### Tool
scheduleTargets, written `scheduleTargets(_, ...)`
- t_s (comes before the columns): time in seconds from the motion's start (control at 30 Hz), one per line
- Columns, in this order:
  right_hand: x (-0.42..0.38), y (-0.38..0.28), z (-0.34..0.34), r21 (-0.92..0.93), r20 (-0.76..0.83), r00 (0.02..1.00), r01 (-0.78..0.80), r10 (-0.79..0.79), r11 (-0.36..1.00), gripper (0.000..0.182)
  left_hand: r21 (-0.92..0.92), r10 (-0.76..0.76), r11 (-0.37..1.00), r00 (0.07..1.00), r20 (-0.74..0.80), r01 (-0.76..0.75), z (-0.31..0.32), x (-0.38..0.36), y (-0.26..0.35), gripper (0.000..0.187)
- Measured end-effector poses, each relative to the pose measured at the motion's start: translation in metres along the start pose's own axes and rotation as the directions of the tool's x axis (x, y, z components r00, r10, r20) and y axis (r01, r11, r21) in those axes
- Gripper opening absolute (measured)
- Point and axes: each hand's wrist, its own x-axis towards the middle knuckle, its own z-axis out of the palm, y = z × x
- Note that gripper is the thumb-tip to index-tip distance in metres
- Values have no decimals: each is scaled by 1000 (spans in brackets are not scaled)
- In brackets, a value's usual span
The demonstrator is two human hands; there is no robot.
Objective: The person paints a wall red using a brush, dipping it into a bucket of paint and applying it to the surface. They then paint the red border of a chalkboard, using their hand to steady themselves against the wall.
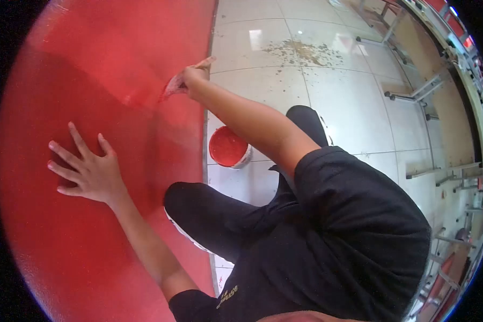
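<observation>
See a paint-smeared brush with a red-stained, pale head at the upper left of centre, tip down against a broad, glossy red surface. Held in the right hand, fingers closed around the grip, with what looks like a pale handle end poking out towards the tiles. Probably light, stiff at the handle and soft at the tip, likely slippery wherever wet paint reaches; best taken by the handle, well back from the red end. Cannot tell the brush's exact width, being partly hidden by the fingers.

Find the left hand at the middle left of the frame, empty, palm down and fingers spread wide, apparently resting on the red surface.

Just beside the surface's edge, near the centre, note a round, white-walled bucket holding thick-looking red paint; likely heavier than the brush and prone to slopping if tilted, so best steadied by the outer wall.

Further out, notice glossy white floor tiles, scattered brown residue at the upper middle, and metal furniture legs along the right side of the frame
</observation>
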Motion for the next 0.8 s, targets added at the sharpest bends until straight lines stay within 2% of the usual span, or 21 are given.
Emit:
scheduleTargets(0.07,1,2,6,35,-1,1000,-20,20,999,20,11,4,1000,1000,-17,-4,4,0,-1,73)
scheduleTargets(0.1,0,-1,5,34,-5,1000,-21,22,999,20,34,2,999,999,-39,-1,1,0,1,74)
scheduleTargets(0.17,-4,0,10,87,91,995,-49,41,995,21,53,4,999,1000,-17,-3,4,-3,1,75)
scheduleTargets(0.27,-12,-3,17,84,69,997,-33,27,996,25,28,13,1000,1000,0,-13,3,0,4,75)
scheduleTargets(0.33,-29,4,16,-66,-150,965,209,-217,976,27,10,-13,1000,1000,-5,13,3,1,3,74)
scheduleTargets(0.37,-6,29,14,-295,-105,763,589,-638,752,29,-84,-11,996,1000,28,13,-5,0,4,73)
scheduleTargets(0.4,20,51,28,-424,25,397,835,-917,350,31,-156,-25,987,999,45,32,-8,4,0,71)
scheduleTargets(0.43,-10,33,52,-217,62,697,708,-715,672,22,-186,-25,982,998,54,34,-12,6,-4,70)
scheduleTargets(0.47,-50,6,74,-54,192,888,435,-418,899,13,-220,-19,975,998,60,32,-11,8,-6,70)
scheduleTargets(0.53,-121,-61,138,-145,133,762,648,-634,748,27,-238,-21,971,1000,-23,15,0,7,-7,70)
scheduleTargets(0.57,-137,-97,159,12,295,787,564,-542,826,21,-207,-37,978,998,-46,27,5,9,-9,70)
scheduleTargets(0.6,-158,-135,179,39,306,786,553,-537,832,21,-226,-38,974,997,-74,20,6,8,-7,70)
scheduleTargets(0.63,-177,-177,194,265,442,681,523,-584,810,21,-257,-31,967,995,-91,7,6,7,-7,70)
scheduleTargets(0.7,-200,-226,211,636,594,376,321,-711,702,28,-241,-29,970,995,-92,6,5,6,-9,71)
scheduleTargets(0.73,-199,-227,213,640,594,370,319,-714,699,28,-230,-29,973,995,-97,6,5,7,-9,72)
scheduleTargets(0.8,-190,-218,213,646,544,316,433,-777,629,25,-234,-28,972,994,-107,2,6,7,-8,72)
